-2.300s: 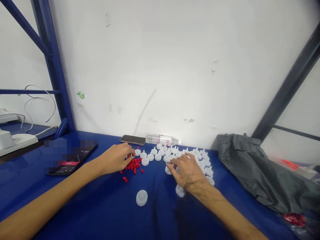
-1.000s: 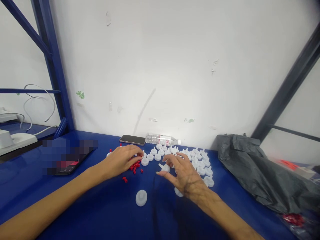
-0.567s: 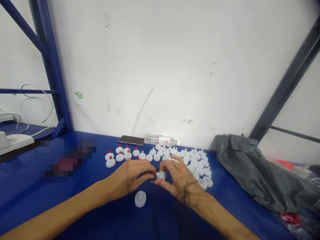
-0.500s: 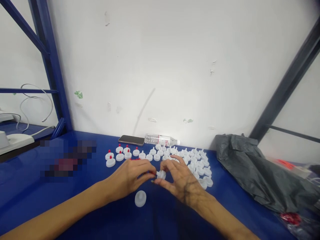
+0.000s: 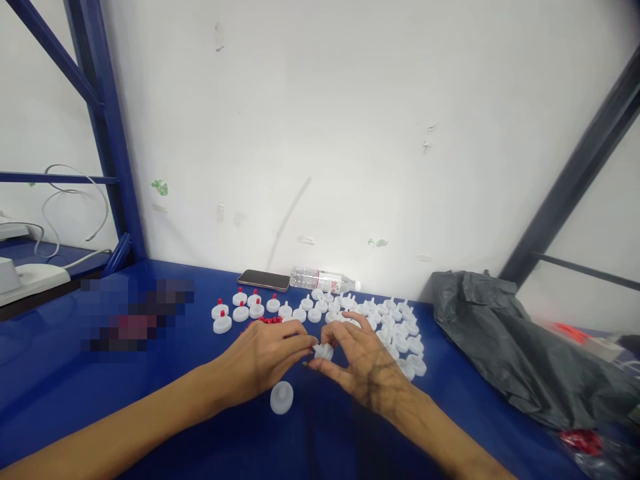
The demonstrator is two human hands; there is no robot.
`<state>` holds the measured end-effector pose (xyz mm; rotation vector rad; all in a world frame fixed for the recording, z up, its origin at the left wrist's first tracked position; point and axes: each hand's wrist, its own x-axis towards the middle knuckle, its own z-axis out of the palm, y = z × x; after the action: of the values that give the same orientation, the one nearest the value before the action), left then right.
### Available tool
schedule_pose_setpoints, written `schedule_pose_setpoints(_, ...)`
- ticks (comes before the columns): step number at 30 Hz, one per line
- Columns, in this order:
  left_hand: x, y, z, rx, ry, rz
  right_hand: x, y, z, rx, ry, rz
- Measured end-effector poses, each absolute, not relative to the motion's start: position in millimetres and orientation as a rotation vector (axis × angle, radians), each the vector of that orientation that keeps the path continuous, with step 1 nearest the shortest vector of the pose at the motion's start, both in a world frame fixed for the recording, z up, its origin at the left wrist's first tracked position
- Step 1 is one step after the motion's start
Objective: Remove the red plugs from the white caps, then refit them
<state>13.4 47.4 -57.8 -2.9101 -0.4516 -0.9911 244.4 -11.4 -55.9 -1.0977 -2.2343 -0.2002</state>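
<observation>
I steady the white cap in my right hand while my left hand pinches a red plug squarely onto its spout, just beyond the loose cap.

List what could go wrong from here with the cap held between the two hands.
1. The white cap is pinched only at the fingertips of the left hand and right hand; it could slip and drop onto the blue table.
2. The loose cap lies just under the left wrist and could get knocked away.
3. The red pieces sit right behind the left hand; a sweep could scatter them into the rows of caps.
</observation>
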Motion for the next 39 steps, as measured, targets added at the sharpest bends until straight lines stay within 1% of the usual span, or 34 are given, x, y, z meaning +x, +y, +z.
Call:
schedule_pose_setpoints(7, 13.1, 47.7, -58.6, -2.884, -0.458, -0.985, 245.1, -10.5, -58.3, -1.078, -2.249, -0.155)
schedule_pose_setpoints(14, 8.6, 52.6, -58.8, -2.992, -0.487, -0.824, 245.3, -10.2, -59.1, -1.045, -2.236, -0.185)
schedule_pose_setpoints(20, 10.9, 52.7, -61.1, -2.92, -0.472, -0.884, 245.1, -15.0, -56.4, -1.025, -2.178, -0.149)
schedule_pose_setpoints(24, 10.9, 52.7, -61.4, -2.909, -0.502, -0.786, 245.8, -13.5, -57.9, -0.981, -2.186, -0.105)
schedule_pose_setpoints(31, 11.3, 54.0, -61.9, -2.876, -0.526, -0.918, 246.6, -15.5, -57.6, -0.92, -2.169, -0.079)
schedule_pose_setpoints(39, 10.6, 45.6, -57.3, -2.939, -0.501, -0.884, 245.8, -14.5, -59.3, -0.841, -2.126, -0.131)
